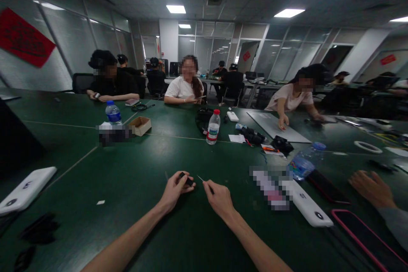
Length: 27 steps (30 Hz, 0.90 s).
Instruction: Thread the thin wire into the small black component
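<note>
Over the green table (143, 229), near the middle of the head view, my left hand (176, 190) is closed around a small black object (188, 180). A thin dark tip sticks out to the left of that hand. Just to the right, my right hand (219, 197) pinches a thin metal tool (200, 177), whose tip points up and left towards the black object. The tool's tip and the black object are a small gap apart. The tool's handle is mostly hidden in my right fingers.
A red-capped bottle (213, 128) stands ahead. To the right are a blue-capped bottle (304, 162), a white power bank (307, 204), phones and another person's hand (371, 187). Another white power bank (27, 189) and black items (40, 227) lie left. An open cardboard box (140, 126) is further back.
</note>
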{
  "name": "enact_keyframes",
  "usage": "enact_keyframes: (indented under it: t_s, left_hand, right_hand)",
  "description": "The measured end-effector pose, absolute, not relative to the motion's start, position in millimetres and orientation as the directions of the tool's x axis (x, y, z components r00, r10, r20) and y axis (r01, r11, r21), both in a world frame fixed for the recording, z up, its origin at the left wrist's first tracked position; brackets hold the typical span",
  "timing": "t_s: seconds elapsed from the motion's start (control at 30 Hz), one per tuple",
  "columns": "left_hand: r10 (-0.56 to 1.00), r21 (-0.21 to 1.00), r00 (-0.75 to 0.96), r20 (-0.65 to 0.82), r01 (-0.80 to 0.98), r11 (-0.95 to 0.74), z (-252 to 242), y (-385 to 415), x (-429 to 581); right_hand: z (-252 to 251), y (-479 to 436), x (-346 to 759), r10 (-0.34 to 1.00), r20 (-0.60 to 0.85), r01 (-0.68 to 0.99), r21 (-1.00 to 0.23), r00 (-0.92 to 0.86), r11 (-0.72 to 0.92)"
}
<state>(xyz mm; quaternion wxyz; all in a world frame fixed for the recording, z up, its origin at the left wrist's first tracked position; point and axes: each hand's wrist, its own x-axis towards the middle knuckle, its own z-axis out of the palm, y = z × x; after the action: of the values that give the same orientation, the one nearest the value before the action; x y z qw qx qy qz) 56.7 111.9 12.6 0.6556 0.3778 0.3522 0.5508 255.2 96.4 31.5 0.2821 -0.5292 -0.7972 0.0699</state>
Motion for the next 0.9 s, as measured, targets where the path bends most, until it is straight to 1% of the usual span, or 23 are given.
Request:
enact_keyframes:
  t_s: [0.07, 0.2, 0.27, 0.37, 0.63, 0.9]
  left_hand:
    - [0.987, 0.871, 0.148, -0.057, -0.476, 0.122, 12.1, 112.1, 56.3]
    - [0.986, 0.865, 0.153, -0.06, -0.486, 0.128, 11.8, 112.4, 55.9]
    - [0.987, 0.866, 0.15, -0.054, -0.486, 0.121, 11.7, 112.5, 55.9]
    - [0.988, 0.869, 0.148, -0.041, -0.483, 0.108, 11.8, 112.0, 56.4]
    - [0.985, 0.875, 0.171, -0.015, -0.475, 0.096, 13.4, 110.3, 56.5]
    - [0.987, 0.892, 0.16, -0.018, -0.444, 0.088, 19.5, 109.2, 57.6]
  right_hand:
    - [31.0, 95.7, 254.5, 0.877, 0.357, 0.817, -0.364, -0.322, 0.448]
    - [31.2, 94.0, 252.3, 0.855, 0.3, 0.839, -0.226, -0.424, 0.496]
    - [32.4, 92.7, 250.6, 0.855, 0.282, 0.852, -0.178, -0.435, 0.493]
    - [34.3, 90.8, 248.3, 0.865, 0.271, 0.872, -0.14, -0.423, 0.47]
    - [30.1, 90.4, 247.7, 0.874, 0.276, 0.882, -0.146, -0.399, 0.449]
    - [33.0, 91.4, 247.5, 0.891, 0.262, 0.872, -0.231, -0.371, 0.431]
